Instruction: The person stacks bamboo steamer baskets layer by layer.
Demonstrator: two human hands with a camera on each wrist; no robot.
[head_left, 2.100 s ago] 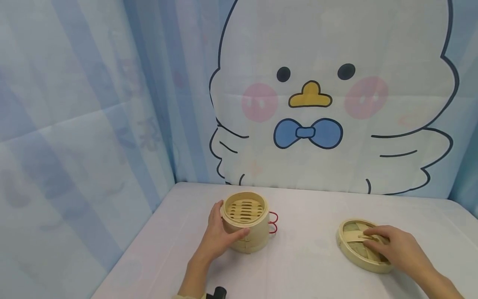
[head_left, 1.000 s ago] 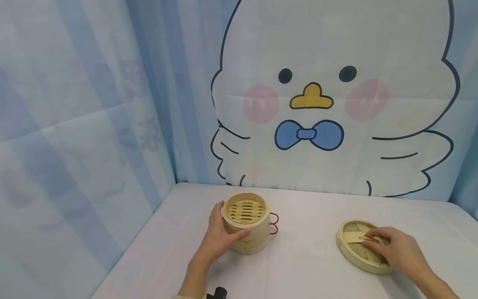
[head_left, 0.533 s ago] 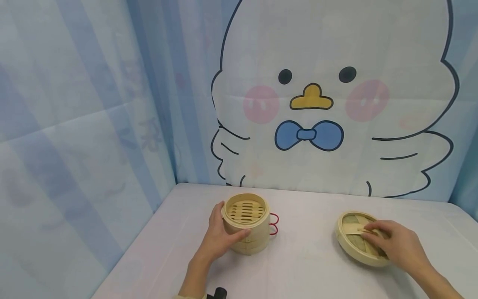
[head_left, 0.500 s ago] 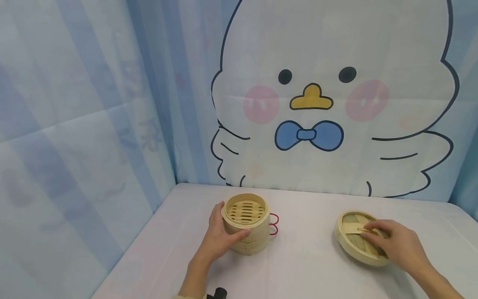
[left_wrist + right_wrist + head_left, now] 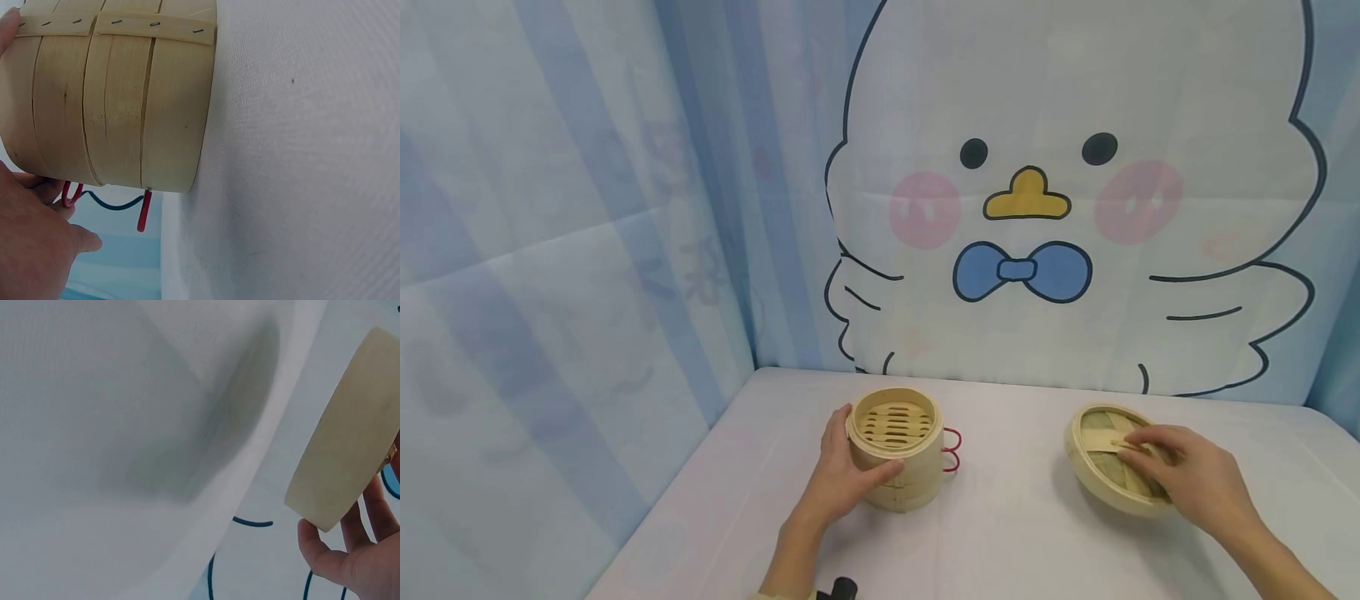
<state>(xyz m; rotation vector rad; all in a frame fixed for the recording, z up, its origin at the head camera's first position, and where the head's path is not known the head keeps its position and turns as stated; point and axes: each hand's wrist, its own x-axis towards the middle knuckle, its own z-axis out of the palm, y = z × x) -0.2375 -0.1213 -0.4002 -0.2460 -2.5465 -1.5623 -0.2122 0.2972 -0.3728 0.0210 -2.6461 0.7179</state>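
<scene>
A small bamboo steamer [image 5: 913,479], topless with its slatted rack showing, stands upright on the table. My left hand [image 5: 841,477] grips it from the left, thumb in front and fingers round the far side. Red loops [image 5: 952,450] stick out from its right side; in the left wrist view a dark cord runs by a red loop [image 5: 144,211]. To the right, my right hand [image 5: 1204,477] pinches the handle strip of the woven bamboo lid [image 5: 1093,477]. The lid is held tilted above the table; its pale side wall [image 5: 350,434] fills the right of the right wrist view.
The white-covered table [image 5: 1000,533] reaches back to a hanging cloth [image 5: 1022,333] printed with a cartoon bird. A pale blue curtain [image 5: 550,292] hangs along the left side. A black object [image 5: 842,588] shows by the left wrist at the bottom edge.
My right hand has raised the lid off the table and moved it slightly away from me and to the left. My left hand and the steamer have stayed in place.
</scene>
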